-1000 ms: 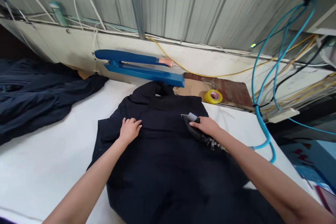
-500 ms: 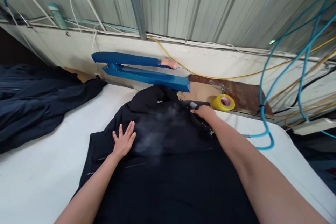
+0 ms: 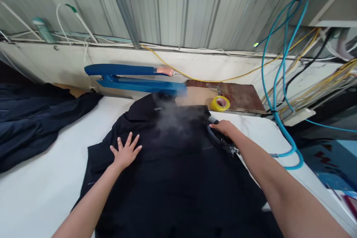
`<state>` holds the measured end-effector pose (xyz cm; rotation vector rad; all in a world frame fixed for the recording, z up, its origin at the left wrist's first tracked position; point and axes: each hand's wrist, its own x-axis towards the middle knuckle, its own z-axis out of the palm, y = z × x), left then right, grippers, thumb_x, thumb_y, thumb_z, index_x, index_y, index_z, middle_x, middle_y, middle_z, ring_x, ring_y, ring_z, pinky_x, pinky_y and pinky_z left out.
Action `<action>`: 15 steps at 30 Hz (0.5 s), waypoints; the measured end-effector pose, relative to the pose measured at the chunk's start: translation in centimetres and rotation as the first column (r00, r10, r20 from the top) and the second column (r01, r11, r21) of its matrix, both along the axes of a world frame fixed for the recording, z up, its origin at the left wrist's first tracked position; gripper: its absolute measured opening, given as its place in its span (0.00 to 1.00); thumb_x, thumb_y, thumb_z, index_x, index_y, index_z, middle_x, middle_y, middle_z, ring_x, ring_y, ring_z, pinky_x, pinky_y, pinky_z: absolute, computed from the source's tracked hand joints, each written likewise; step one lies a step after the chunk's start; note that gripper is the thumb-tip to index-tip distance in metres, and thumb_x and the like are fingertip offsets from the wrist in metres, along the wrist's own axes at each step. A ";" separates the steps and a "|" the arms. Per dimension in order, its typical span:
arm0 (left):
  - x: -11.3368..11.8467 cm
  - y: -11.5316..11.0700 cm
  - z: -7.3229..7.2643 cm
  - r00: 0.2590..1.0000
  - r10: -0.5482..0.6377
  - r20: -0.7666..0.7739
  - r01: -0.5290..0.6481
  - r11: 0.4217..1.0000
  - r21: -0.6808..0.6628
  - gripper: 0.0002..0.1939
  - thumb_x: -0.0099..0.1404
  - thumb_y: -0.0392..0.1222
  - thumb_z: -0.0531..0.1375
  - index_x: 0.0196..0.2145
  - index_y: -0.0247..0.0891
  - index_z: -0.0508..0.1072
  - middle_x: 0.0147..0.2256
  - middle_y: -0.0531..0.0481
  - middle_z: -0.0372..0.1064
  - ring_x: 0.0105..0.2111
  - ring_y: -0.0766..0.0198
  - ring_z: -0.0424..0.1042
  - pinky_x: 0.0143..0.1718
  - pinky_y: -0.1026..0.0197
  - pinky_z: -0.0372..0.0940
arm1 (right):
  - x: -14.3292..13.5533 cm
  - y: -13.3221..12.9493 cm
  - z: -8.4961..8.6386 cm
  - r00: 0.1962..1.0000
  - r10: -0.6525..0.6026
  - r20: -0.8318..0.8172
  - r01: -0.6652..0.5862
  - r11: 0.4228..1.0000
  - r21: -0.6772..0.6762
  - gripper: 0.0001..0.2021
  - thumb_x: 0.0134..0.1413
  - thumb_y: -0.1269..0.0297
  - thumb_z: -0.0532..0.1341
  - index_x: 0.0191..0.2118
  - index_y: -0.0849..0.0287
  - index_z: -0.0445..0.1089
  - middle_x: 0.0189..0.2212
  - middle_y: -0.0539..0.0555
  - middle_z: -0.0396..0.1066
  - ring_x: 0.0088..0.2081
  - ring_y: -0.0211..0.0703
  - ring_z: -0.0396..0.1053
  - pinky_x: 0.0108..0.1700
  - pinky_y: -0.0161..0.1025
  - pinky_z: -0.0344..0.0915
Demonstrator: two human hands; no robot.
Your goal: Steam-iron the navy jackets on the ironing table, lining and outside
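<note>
The person's left hand (image 3: 125, 153) lies palm down with its fingers spread on a dark garment (image 3: 170, 182), pressing on the cloth and grasping nothing. The right hand (image 3: 225, 128) is closed around the handle of a dark iron (image 3: 216, 139), which sits at the garment's right edge, its front pointing toward the far side; whether its sole touches the cloth cannot be told from this angle. The garment is spread out on a white-covered table (image 3: 33, 193), between the two arms and running down to the bottom of the view. A haze of steam (image 3: 174, 119) hangs over its far part, between the two hands. A blue hose (image 3: 291, 148) loops just to the right of the right forearm. Beyond the garment, a blue sleeve board (image 3: 125, 70) with a pinkish tip stands against the low white wall (image 3: 67, 57). To its right, a roll of yellow tape (image 3: 214, 105) rests at the near edge of a brown board (image 3: 242, 96). A second dark garment (image 3: 36, 122) lies in folds at the left, well apart from the first. A pale green bottle (image 3: 45, 32) leans on the ledge behind it.
</note>
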<state>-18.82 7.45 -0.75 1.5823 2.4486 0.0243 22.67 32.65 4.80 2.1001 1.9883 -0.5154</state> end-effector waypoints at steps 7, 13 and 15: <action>5.7 -5.9 3.8 0.920 -0.348 0.183 0.344 0.937 0.051 0.25 0.57 0.58 0.50 0.52 0.56 0.60 0.58 0.52 0.49 0.58 0.46 0.43 0.52 0.35 0.40 | 8.1 -5.8 1.4 0.928 -0.367 0.065 0.348 0.916 0.202 0.36 0.39 0.38 0.53 0.46 0.65 0.64 0.41 0.69 0.66 0.43 0.59 0.64 0.38 0.49 0.61; 9.7 -8.0 2.5 0.839 -0.452 0.302 0.518 0.834 -0.190 0.39 0.48 0.69 0.50 0.56 0.63 0.45 0.62 0.52 0.35 0.59 0.37 0.31 0.48 0.27 0.30 | 9.2 -12.3 1.1 0.962 -0.167 0.215 0.058 0.897 0.438 0.22 0.48 0.57 0.53 0.45 0.68 0.63 0.44 0.70 0.63 0.48 0.60 0.59 0.44 0.51 0.56; 10.5 -7.6 1.0 0.868 -0.458 0.194 0.491 0.849 -0.196 0.41 0.48 0.70 0.49 0.58 0.61 0.40 0.62 0.53 0.27 0.58 0.36 0.24 0.46 0.26 0.25 | 9.8 -14.4 0.6 0.982 -0.071 0.175 0.031 0.974 0.223 0.20 0.47 0.61 0.52 0.43 0.69 0.66 0.40 0.70 0.66 0.43 0.58 0.64 0.40 0.49 0.59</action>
